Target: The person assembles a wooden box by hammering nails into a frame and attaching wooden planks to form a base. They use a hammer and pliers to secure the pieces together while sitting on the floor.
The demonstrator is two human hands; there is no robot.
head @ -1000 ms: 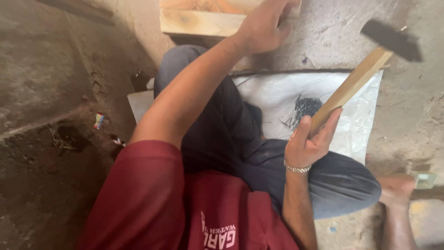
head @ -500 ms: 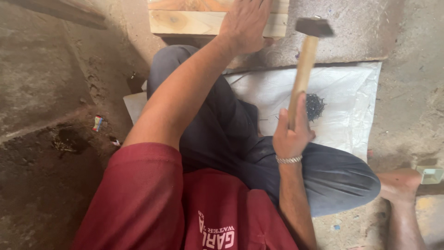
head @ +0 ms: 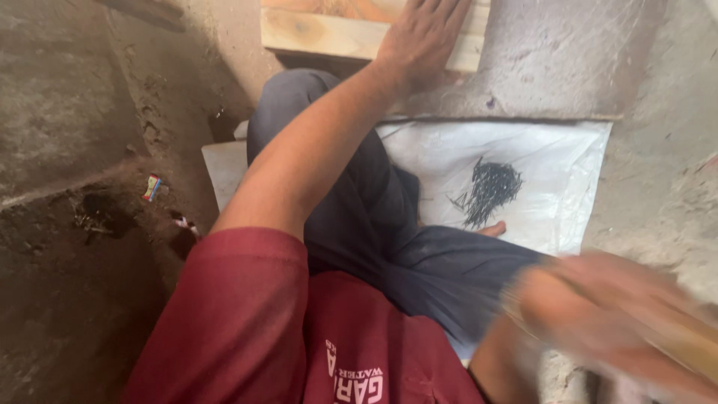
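White sheet [head: 568, 172]: spread on the floor, right of the legs.
Wooden board [head: 329, 34]: pale, knotted, at far edge.
Left hand [head: 422, 34]: flat on board, fingers spread.
Right hand [head: 598, 314]: near right, blurred; grip cannot be told.
Nails [head: 490, 187]: dark heap on sheet.

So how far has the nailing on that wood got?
Done: cannot tell; no driven nail shows. In hand: the left hand presses flat on the pale wooden boards, while the right hand is a blur at the lower right. Left: a pile of dark nails lies on the white sheet.
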